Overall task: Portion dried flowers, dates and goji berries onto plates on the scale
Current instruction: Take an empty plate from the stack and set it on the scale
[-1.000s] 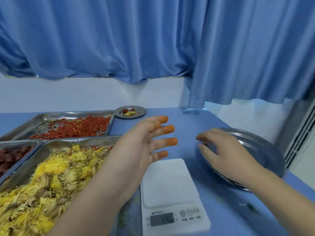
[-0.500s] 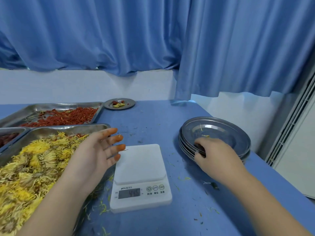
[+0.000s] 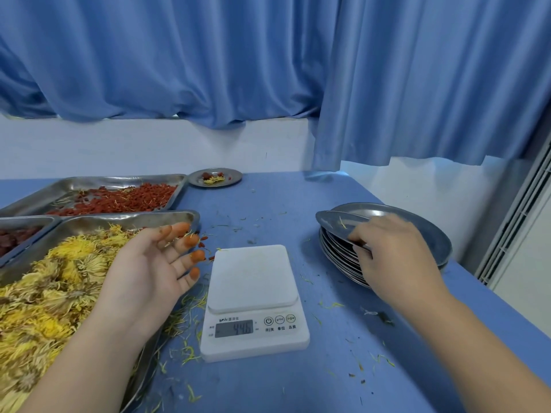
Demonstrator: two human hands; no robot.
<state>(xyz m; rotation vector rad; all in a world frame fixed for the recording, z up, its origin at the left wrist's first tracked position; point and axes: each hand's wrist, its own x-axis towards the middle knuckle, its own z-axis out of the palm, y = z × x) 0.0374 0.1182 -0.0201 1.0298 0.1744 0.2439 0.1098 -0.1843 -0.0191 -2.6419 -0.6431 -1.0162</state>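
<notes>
1. Since half a second ago, the top plate has been tilted up at its left edge, off the stack.
2. At far left, dates are seen in one tray. Goji berries lie in the tray behind, and flowers are heaped in the near tray.
3. The left hand is held released, palm up, over that tray's right rim. Its stained fingers are spread and nothing is grasped.
4. The scale is bare on the bench, yet a reading is lit. It should probably be zeroed once a plate is on it.
5. The right hand is clasped on the top plate's near rim. Only this one plate should be peeled away, so the stack below should be watched for sticking. It is best carried level, set centred on the platform clear of the display, and let go gently.
</notes>
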